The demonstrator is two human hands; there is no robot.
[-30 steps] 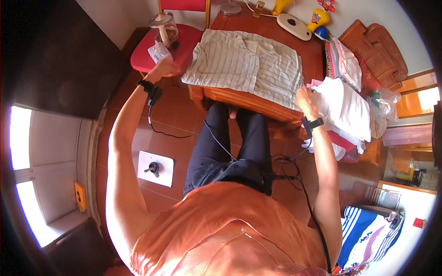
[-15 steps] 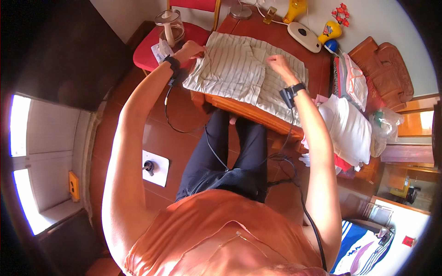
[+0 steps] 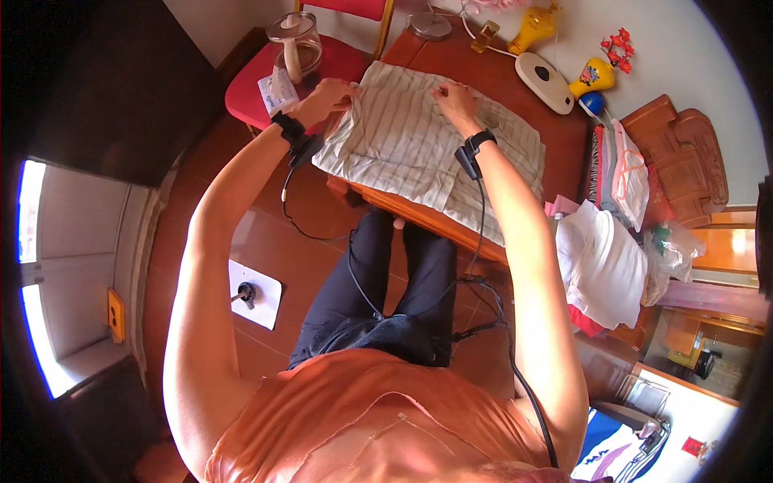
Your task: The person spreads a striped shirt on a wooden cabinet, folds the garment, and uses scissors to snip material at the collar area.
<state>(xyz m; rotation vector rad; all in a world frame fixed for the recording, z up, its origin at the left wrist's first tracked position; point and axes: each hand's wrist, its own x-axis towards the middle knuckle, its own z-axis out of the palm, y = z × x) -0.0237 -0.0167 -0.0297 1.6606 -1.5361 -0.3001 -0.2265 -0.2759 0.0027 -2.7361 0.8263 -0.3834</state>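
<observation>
Cloth (image 3: pixel 403 153): pale grey-cream, thin darker stripes, a seam-like line running down from the middle. Spread roughly flat on the reddish-brown tabletop (image 3: pixel 555 141), covering the near half, set askew. Light wrinkles all over, a few stronger creases by the left edge. Near edge reaches the front of the tabletop and droops slightly over it.

Left hand (image 3: pixel 332 98): at the upper left edge of the cloth, palm down, fingers bent together. Right hand (image 3: pixel 459 103): over the far middle, fingers curled, thumb close to the forefinger. Fingertips are tiny in this view, so can't tell whether either one is pinching fabric.

Vs. 1.0 s ago: left hand was off the cloth, out over the red chair (image 3: pixel 248 97); right hand was down at the cloth's right edge. Vs. 0.5 s ago: left hand about the same spot on the edge; right hand has come left and further out, from over the right half to the far middle. Cloth still in the same place on the tabletop. View has shifted a bit too.

Around it: glass jug (image 3: pixel 295 48) and tissue pack (image 3: pixel 279 94) on the chair, white clothes (image 3: pixel 604 258) piled right of the tabletop.
</observation>
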